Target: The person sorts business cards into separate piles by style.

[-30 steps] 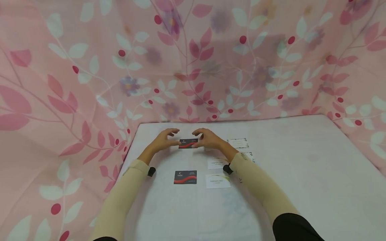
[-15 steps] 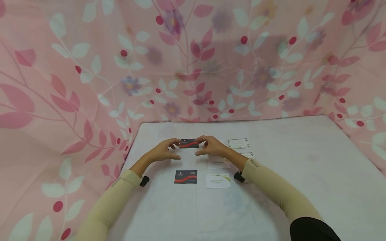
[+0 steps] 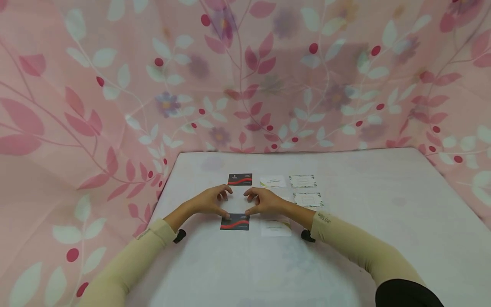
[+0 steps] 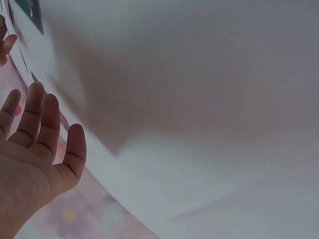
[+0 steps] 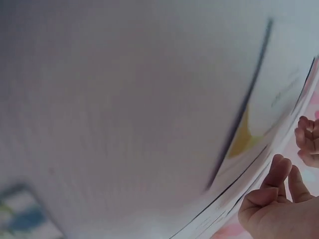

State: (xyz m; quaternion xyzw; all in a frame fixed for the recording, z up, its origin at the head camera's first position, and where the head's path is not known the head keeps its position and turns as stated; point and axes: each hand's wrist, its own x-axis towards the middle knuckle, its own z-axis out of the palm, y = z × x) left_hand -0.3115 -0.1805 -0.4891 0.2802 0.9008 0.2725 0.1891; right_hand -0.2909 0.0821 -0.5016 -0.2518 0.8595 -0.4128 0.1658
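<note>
My left hand (image 3: pixel 209 200) hovers above the table with its fingers loosely bent and holds nothing. Its thumb tip overlaps the upper left corner of the near black card with a red wave (image 3: pixel 235 223). Facing it, my right hand (image 3: pixel 267 201) is likewise relaxed, thumb at that card's upper right corner. A matching black card (image 3: pixel 240 179) lies just beyond both hands. In the left wrist view, the fingers of the left hand (image 4: pixel 40 139) are spread apart. The right wrist view shows the right hand (image 5: pixel 279 199) beside a white card with a yellow corner (image 5: pixel 264 104).
To the right lie a far white card (image 3: pixel 272 181), a near white card (image 3: pixel 275 229) and two leaf-bordered cards, one farther (image 3: pixel 302 181) and one nearer (image 3: pixel 308 199). The right forearm passes over this area. Pink floral cloth (image 3: pixel 245 76) hangs behind the white table (image 3: pixel 383 213).
Both hands have drawn back from the far black card toward the near one, and their thumbs now reach its upper edge. The cards show no clear shift.
</note>
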